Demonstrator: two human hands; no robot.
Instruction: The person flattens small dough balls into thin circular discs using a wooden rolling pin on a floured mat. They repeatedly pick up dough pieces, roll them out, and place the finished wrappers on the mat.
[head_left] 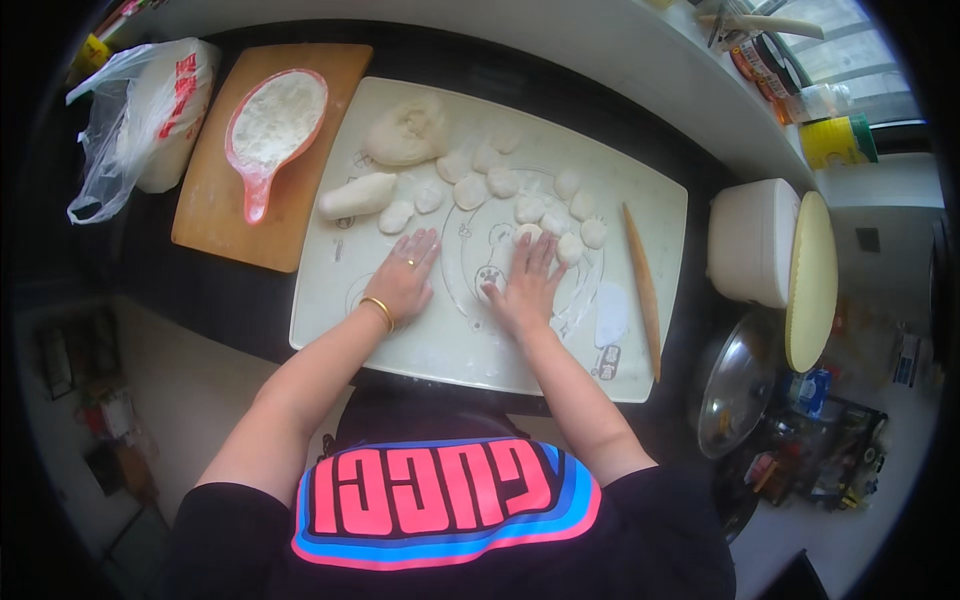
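The small dough piece (527, 233) sits under the fingertips of the right hand (527, 285), near the middle of the white pastry mat (440, 345), at the near edge of a scatter of like pieces. That hand lies spread and flat, palm down, pressing on the lump rather than closing round it. The left hand (405, 280) is likewise splayed flat on bare mat just beside it, holding nothing, with a ring on one finger and a gold bangle (379, 311) at the wrist.

The piece looks soft and light, the sort of thing that dents wherever it is touched and clings if the flour runs thin; I'd judge it best taken lightly at its rim with the fingertips, or flattened from the top with the palm, never pinched hard.

Round it lie the other cut dough pieces (500, 182), a stubby dough log (357, 196) to the left and a big dough mass (405, 131) at the far side of the mat. A slim wooden rolling pin (642, 290) rests along the mat's right side. Off to the left, a pink scoop of flour (274, 128) sits on a wooden board (215, 210), with a plastic bag (140, 115) beyond; to the right on the dark tabletop (230, 300) stand a white pot (752, 240) and a glass lid (735, 385)
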